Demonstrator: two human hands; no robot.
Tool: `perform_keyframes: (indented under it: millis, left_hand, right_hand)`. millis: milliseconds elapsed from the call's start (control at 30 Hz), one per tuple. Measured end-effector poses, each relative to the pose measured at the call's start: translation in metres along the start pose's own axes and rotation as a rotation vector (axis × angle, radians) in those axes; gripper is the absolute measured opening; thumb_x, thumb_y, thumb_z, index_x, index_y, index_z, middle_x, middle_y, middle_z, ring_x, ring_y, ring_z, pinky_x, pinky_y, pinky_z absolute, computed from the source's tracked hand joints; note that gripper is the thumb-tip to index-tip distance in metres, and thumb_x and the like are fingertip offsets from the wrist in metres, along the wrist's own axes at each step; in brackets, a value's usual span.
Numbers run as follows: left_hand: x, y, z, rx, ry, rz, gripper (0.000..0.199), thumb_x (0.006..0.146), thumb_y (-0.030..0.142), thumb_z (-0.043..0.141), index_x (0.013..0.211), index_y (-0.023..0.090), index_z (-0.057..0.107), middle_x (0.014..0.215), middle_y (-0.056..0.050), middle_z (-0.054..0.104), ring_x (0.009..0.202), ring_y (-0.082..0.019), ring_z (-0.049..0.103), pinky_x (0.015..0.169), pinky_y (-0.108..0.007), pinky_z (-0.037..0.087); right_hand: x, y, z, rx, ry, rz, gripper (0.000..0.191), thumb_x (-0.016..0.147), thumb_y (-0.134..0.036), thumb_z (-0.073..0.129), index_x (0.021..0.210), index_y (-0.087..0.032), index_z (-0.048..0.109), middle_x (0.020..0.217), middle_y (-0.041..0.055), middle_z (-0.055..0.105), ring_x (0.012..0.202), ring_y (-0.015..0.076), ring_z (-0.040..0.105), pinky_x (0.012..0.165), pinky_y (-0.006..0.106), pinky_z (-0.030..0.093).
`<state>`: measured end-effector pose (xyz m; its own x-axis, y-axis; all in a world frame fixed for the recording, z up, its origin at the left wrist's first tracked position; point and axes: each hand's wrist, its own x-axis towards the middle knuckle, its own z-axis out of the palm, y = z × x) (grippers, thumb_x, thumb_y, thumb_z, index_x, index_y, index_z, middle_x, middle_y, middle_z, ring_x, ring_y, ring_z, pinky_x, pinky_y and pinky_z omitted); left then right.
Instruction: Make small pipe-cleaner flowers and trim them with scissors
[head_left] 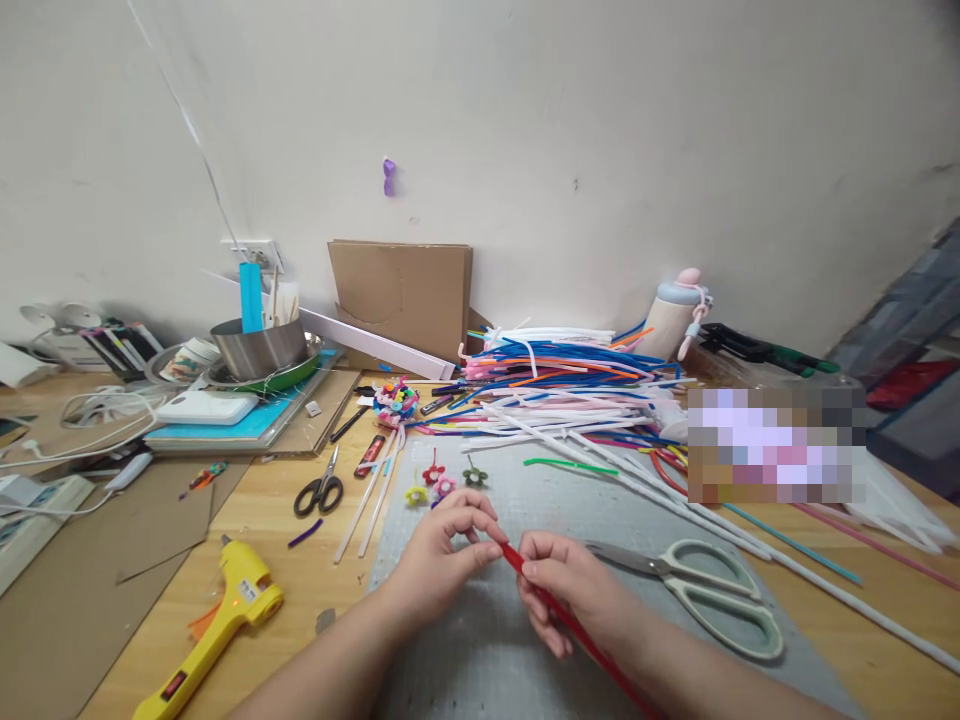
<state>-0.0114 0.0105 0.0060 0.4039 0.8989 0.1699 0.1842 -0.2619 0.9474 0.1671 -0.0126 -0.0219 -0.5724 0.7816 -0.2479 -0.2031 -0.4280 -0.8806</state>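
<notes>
A red pipe cleaner (571,628) runs between my two hands above the grey cutting mat (480,660). My left hand (454,550) pinches its tip between thumb and fingers. A little way along, my right hand (559,580) grips it with the thumb on top, and its long end trails toward the lower right. Just beyond my left hand lie small pipe-cleaner flowers: a red flower (433,473), a green flower (475,476) and a yellow flower (415,494). Large pale-green-handled scissors (705,590) rest right of my right hand.
A yellow hot glue gun (232,610) and black-handled scissors (320,490) lie on the left. Bundles of coloured pipe cleaners (555,390) are piled at the back. Behind them stand cardboard sheets (401,300) and a bottle (670,315); a metal bowl (259,350) sits back left.
</notes>
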Motion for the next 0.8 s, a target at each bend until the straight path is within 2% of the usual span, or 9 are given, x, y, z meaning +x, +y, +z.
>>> perform_keyframes:
  millis: [133,300,400,500,567,667,800]
  left_hand:
    - [0.001,0.0,-0.003,-0.001,-0.003,0.009,0.009,0.075,0.026,0.064,0.073,0.018,0.066,0.09,-0.005,0.055,0.09,-0.019,0.053,0.086,-0.035,0.038]
    - [0.006,0.005,-0.02,0.049,0.055,0.054,0.012,0.077,0.029,0.062,0.073,0.018,0.065,0.084,-0.004,0.057,0.088,-0.019,0.053,0.086,-0.034,0.038]
    - [0.008,0.005,-0.024,-0.051,0.084,-0.025,0.013,0.075,0.031,0.064,0.077,0.017,0.065,0.086,-0.004,0.058,0.089,-0.018,0.053,0.084,-0.032,0.039]
    - [0.007,0.001,-0.017,-0.293,0.122,-0.184,0.028,0.072,0.034,0.067,0.094,0.018,0.063,0.087,-0.004,0.059,0.081,-0.016,0.054,0.073,-0.028,0.042]
    - [0.005,-0.003,-0.008,-0.448,0.082,-0.254,0.039,0.069,0.034,0.071,0.102,0.017,0.06,0.085,-0.003,0.058,0.073,-0.013,0.053,0.064,-0.025,0.041]
    - [0.0,-0.006,0.005,-0.552,-0.036,-0.304,0.038,0.065,0.034,0.074,0.095,0.015,0.061,0.077,-0.001,0.057,0.063,-0.01,0.05,0.057,-0.022,0.038]
    - [-0.002,-0.002,0.011,-0.493,-0.106,-0.325,0.027,0.069,0.037,0.071,0.074,0.013,0.061,0.062,0.001,0.054,0.055,-0.008,0.045,0.056,-0.022,0.034]
  right_hand:
    - [-0.001,-0.002,0.001,0.008,0.004,0.014,0.026,0.075,-0.04,0.055,0.071,-0.018,0.042,0.048,-0.0068,0.051,0.031,0.0061,0.047,0.03,0.014,0.027]
    - [-0.003,-0.007,0.003,0.033,0.012,0.022,0.027,0.077,-0.041,0.056,0.073,-0.018,0.044,0.049,-0.0062,0.053,0.032,0.0054,0.046,0.029,0.014,0.025]
    - [-0.004,-0.008,0.003,0.012,0.036,0.011,0.03,0.076,-0.042,0.058,0.071,-0.018,0.042,0.049,-0.0071,0.051,0.032,0.0047,0.045,0.03,0.014,0.026]
    - [-0.004,-0.007,0.003,-0.017,0.075,-0.027,0.031,0.077,-0.045,0.057,0.07,-0.018,0.041,0.048,-0.0077,0.05,0.031,0.0044,0.043,0.031,0.014,0.027]
    - [-0.003,-0.006,0.003,-0.026,0.098,-0.047,0.032,0.077,-0.046,0.057,0.07,-0.019,0.041,0.048,-0.0079,0.05,0.03,0.0043,0.042,0.03,0.014,0.026]
    - [-0.001,-0.003,0.002,-0.052,0.103,-0.049,0.031,0.077,-0.045,0.056,0.07,-0.018,0.042,0.047,-0.0074,0.051,0.031,0.0046,0.043,0.03,0.014,0.026]
    - [-0.001,-0.001,0.002,-0.095,0.09,-0.037,0.03,0.078,-0.044,0.054,0.071,-0.018,0.044,0.048,-0.0073,0.051,0.031,0.0045,0.044,0.031,0.014,0.026]
